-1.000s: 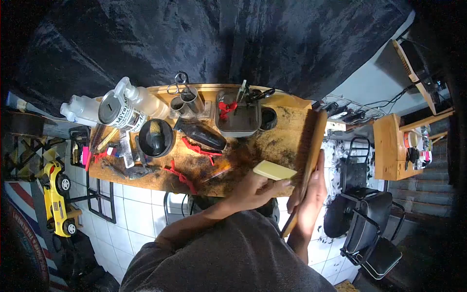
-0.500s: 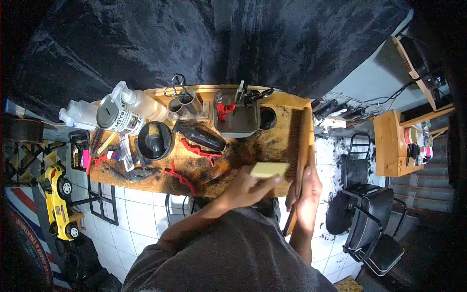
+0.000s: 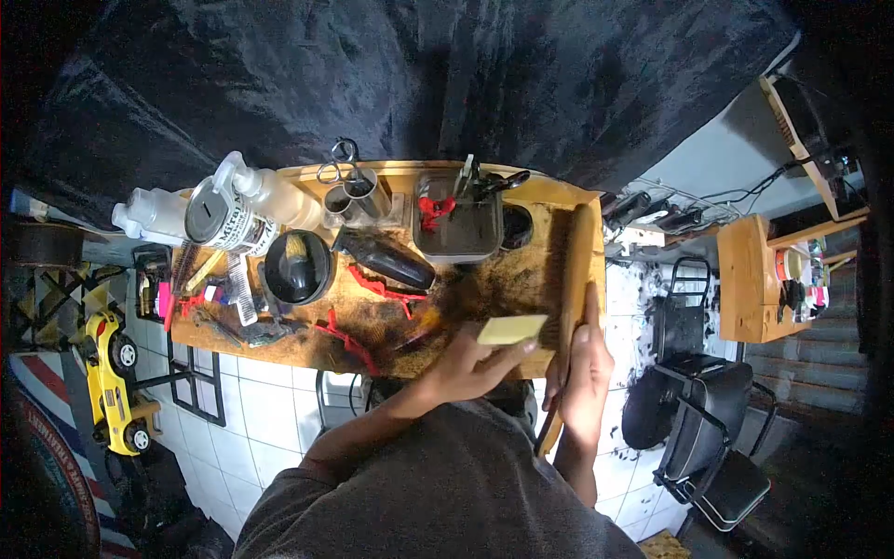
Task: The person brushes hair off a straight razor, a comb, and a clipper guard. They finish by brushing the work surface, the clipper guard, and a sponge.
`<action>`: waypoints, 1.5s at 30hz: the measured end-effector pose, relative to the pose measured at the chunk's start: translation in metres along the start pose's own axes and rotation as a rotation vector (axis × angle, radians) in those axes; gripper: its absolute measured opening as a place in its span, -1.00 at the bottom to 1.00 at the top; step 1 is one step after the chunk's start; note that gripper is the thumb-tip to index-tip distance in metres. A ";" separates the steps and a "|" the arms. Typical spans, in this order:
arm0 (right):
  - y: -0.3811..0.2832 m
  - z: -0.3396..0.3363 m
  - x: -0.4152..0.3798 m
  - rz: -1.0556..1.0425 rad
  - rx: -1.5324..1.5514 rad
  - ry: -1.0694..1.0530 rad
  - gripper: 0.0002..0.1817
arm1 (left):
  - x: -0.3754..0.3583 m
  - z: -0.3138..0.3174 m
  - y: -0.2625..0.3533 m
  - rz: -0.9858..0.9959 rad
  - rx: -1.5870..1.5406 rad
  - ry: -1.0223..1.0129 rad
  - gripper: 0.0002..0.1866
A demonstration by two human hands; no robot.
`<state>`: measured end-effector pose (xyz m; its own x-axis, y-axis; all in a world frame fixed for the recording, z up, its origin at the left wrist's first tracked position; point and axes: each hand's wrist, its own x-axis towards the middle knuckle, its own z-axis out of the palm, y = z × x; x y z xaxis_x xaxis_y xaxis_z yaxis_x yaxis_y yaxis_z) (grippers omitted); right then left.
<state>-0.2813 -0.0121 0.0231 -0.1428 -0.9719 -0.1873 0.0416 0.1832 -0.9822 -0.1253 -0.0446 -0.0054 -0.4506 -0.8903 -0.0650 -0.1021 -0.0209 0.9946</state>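
My left hand (image 3: 461, 365) pinches a flat pale yellow block (image 3: 512, 329) between thumb and fingers, above the front part of the wooden tabletop (image 3: 475, 289). At the right end of the table, my right hand (image 3: 585, 377) is wrapped round the handle of a long wooden brush (image 3: 576, 265), whose dark bristles face left. The yellow block is just left of the bristles. Dark hair clippings lie scattered on the wood. Red clips (image 3: 346, 343) and a black hair clipper (image 3: 386, 260) lie to the left of my left hand.
Along the table stand a black bowl with a brush (image 3: 297, 267), a tin (image 3: 212, 216), clear bottles (image 3: 284, 200), metal cups with scissors (image 3: 369, 194) and a grey tray (image 3: 456, 233). Black chairs (image 3: 712, 401) stand at right, a yellow toy car (image 3: 114, 396) at left.
The wooden brush has shifted slightly left and tilted a little. My right hand moved with it. My left hand and the yellow block have barely moved.
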 end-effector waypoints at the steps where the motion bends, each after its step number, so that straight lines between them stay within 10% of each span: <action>1: -0.001 -0.001 0.005 0.023 0.010 0.027 -0.46 | 0.000 0.002 -0.009 0.100 0.039 -0.040 -0.68; 6: -0.024 -0.002 0.001 0.057 -0.012 0.028 -0.48 | 0.008 0.009 -0.016 0.030 -0.333 0.231 -0.68; 10: -0.023 -0.006 -0.013 0.196 -0.118 -0.192 -0.50 | 0.013 -0.009 -0.005 0.071 0.011 0.377 -0.76; 18: -0.002 0.000 0.012 -0.004 -0.116 0.022 -0.49 | -0.003 0.006 -0.010 -0.063 -0.142 -0.031 -0.70; 27: -0.018 -0.003 -0.011 0.120 -0.109 -0.167 -0.47 | 0.008 0.002 -0.012 -0.072 -0.320 0.298 -0.78; 36: -0.007 0.005 0.007 -0.058 -0.042 0.058 -0.48 | 0.002 0.011 -0.018 0.094 -0.115 -0.014 -0.79; 42: -0.025 0.000 -0.012 0.172 -0.149 -0.148 -0.49 | 0.010 -0.006 -0.024 -0.119 0.065 0.354 -0.74; 43: -0.022 0.003 -0.014 0.163 -0.133 -0.159 -0.49 | 0.013 0.002 -0.028 0.118 0.045 0.549 -0.81; 45: -0.011 0.009 -0.013 0.079 -0.118 -0.166 -0.48 | 0.006 0.000 -0.030 0.090 0.062 0.416 -0.83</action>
<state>-0.2711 -0.0026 0.0366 0.0211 -0.9630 -0.2685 -0.0715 0.2664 -0.9612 -0.1250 -0.0498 -0.0358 -0.0653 -0.9952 0.0727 -0.1379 0.0812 0.9871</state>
